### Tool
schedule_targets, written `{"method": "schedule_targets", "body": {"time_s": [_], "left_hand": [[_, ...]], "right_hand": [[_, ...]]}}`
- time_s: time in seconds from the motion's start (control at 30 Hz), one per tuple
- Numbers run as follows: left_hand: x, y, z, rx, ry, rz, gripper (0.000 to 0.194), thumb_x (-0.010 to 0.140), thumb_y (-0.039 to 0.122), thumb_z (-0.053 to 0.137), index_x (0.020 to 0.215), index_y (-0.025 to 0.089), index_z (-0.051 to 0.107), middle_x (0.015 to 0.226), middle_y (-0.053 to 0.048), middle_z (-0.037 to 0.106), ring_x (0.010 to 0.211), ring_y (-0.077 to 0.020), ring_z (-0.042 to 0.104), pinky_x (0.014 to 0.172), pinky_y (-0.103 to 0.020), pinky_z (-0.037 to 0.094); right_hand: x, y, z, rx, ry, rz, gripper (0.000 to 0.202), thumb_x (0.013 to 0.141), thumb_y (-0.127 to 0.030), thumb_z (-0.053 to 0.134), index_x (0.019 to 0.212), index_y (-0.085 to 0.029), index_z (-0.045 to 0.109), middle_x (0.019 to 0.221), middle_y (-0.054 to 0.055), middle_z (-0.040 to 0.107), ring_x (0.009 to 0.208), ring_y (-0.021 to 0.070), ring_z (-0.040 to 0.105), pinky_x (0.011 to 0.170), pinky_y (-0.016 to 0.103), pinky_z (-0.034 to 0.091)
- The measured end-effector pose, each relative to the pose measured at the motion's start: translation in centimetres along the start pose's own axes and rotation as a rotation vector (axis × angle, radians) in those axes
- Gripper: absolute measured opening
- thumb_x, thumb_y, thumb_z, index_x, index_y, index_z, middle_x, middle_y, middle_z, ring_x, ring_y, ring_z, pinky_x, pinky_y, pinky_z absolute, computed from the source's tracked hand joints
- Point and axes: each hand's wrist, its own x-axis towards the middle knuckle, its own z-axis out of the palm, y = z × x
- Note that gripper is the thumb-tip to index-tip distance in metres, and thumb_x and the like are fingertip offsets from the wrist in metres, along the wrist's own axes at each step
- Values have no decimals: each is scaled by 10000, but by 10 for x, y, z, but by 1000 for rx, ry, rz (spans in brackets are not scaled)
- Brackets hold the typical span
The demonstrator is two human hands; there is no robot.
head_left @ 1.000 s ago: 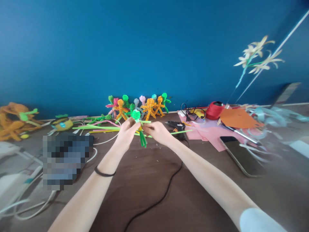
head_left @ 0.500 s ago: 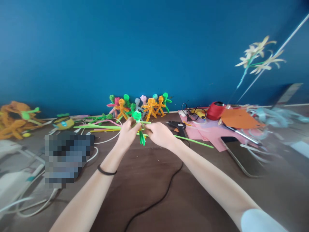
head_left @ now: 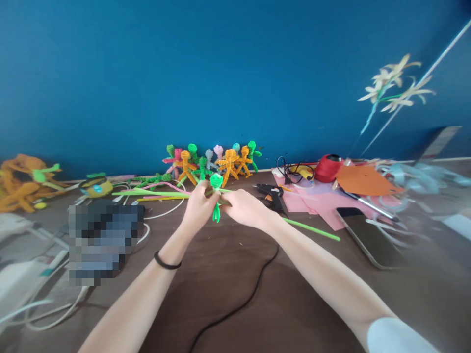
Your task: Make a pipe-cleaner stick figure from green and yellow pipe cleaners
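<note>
Looks like a craft workspace, with fuzzy figures (head_left: 230,165), glue gun (head_left: 271,190) and red spool (head_left: 327,169) near far edge of tabletop (head_left: 213,284).

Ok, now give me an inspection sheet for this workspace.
Surface: dark brown table with small pale specks.
Job's things: green figure upright between the hands; light green strip extending out to the right.
Clutter: glue gun, red spool, pink paper and phone on the right.
Grip: left hand on the figure; right hand apparently pinching the strip.
Cables: black cord nearer the viewer; white cables at left.
Surroundings: blue wall, with colourful figures lined up before it.
</note>
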Motion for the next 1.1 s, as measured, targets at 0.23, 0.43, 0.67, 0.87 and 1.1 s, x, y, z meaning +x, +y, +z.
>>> {"method": "schedule_targets", "body": {"time_s": [0.23,0.43,0.67,0.87,1.1], "left_hand": [[0,-1,0,-21,-46,36,88,655,242,520,641,195,446,634,8,508,672,-168,503,649,-289,378],[-3,6,1,-109,-140,33,69,658,195,504,721,176,527,745,-33,614,784,-206,573,712,-316,433],[-5,11,0,-224,-212,2,129,656,179,537,771,157,591,739,-26,658,784,-201,606,715,-297,454],[-4,7,1,-306,-295,-64,203,657,196,562,846,157,625,796,-25,669,794,-196,596,704,-290,450],[-5,9,1,-426,-328,-167,241,631,268,634,840,147,625,750,-28,646,793,-206,586,705,-312,439]], "right_hand": [[2,9,-6,65,49,-27,255,843,-274,433,742,-155,635,657,60,613,536,116,467,527,256,232],[3,21,-13,212,73,-82,231,823,-245,435,671,-137,572,625,12,544,564,93,422,554,230,248],[6,32,-15,400,-5,-127,226,830,-293,419,714,-127,518,620,-16,476,566,85,388,580,229,282],[9,40,-15,482,1,-166,190,800,-272,426,684,-136,491,676,-7,492,644,103,430,641,241,312],[8,41,-18,522,30,-165,183,778,-254,434,644,-140,481,635,-18,493,612,95,424,621,236,307]]}}
